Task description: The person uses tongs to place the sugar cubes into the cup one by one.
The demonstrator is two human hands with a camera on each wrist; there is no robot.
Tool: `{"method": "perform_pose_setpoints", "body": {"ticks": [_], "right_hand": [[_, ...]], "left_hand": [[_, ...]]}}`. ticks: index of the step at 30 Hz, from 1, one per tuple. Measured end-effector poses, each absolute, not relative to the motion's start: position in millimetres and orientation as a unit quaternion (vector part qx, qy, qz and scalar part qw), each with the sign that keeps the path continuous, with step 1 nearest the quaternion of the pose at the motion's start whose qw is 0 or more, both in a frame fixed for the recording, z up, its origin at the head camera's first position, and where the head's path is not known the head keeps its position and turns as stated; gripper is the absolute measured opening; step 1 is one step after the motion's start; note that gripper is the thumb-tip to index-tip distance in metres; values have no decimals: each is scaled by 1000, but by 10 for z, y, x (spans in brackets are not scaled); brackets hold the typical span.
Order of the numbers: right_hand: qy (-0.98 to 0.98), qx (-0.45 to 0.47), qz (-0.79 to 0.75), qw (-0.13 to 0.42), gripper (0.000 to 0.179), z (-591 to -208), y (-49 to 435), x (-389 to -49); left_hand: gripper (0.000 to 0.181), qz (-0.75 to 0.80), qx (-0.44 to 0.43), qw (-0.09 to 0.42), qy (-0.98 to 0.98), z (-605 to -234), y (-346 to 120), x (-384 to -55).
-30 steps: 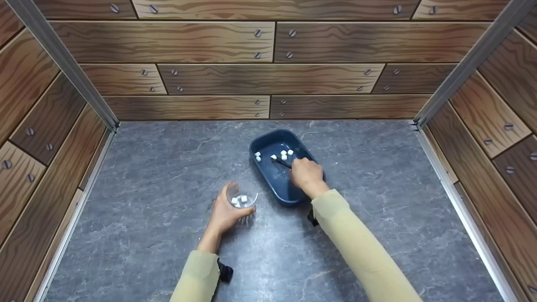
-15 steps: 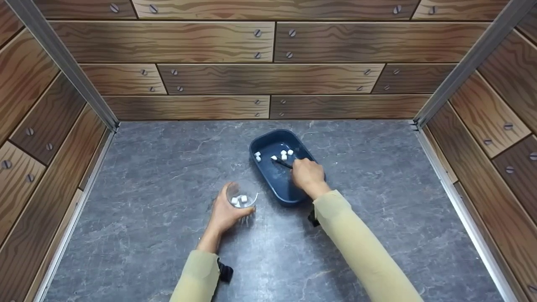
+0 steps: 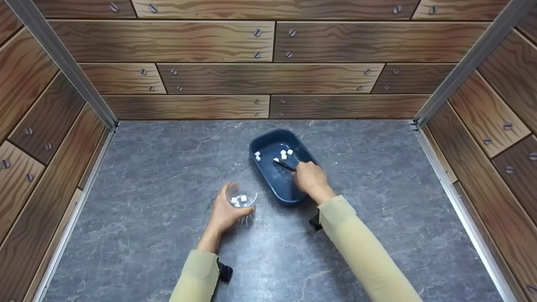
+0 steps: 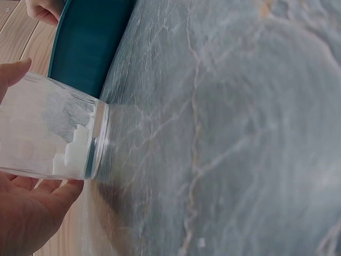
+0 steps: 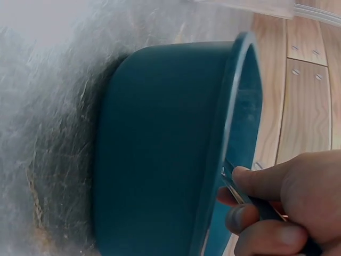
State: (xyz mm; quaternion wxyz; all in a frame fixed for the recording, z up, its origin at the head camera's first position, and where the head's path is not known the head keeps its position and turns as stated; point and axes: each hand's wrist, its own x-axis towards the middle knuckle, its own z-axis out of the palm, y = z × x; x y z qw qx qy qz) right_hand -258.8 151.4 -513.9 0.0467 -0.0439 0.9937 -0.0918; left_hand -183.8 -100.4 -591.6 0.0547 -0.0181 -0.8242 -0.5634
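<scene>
My left hand (image 3: 224,212) holds a clear cup (image 4: 32,122) from the side, thumb and fingers around it. Several small white cubes (image 3: 244,198) lie at the bottom of the cup, which stands upright on the tabletop. Over the dark blue tray (image 3: 277,184), my right hand (image 3: 311,180) grips black tweezers (image 3: 286,165) between thumb and fingers. A single white cube (image 3: 275,160) shows at the tweezer tips, inside the tray. In the right wrist view the tray's wall hides those tips.
Other white cubes (image 3: 284,155) sit toward the tray's far end, with a pair (image 3: 257,157) by its left wall. Grey marbled tabletop (image 3: 159,176) surrounds everything. Wood-patterned panels (image 3: 268,79) close off the back and both sides.
My right hand has shifted slightly right and toward me. The tweezers and the cube at their tips have moved the same way. The left hand and the cup have stayed put.
</scene>
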Motion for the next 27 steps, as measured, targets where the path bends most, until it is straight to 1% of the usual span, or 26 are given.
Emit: {"method": "perform_pose_setpoints", "body": {"ticks": [5, 18, 27], "right_hand": [[992, -45, -111, 32, 25, -5111, 1559, -2517], [983, -47, -176, 28, 20, -4974, 1669, -2366], [975, -63, -212, 18, 26, -4867, 1702, -2215]], "left_hand": [[94, -567, -15, 54, -822, -5903, -1003, -1834], [95, -563, -7, 48, -825, -5901, -999, -1830], [94, -562, -8, 52, -826, -5899, -1000, -1821]]}}
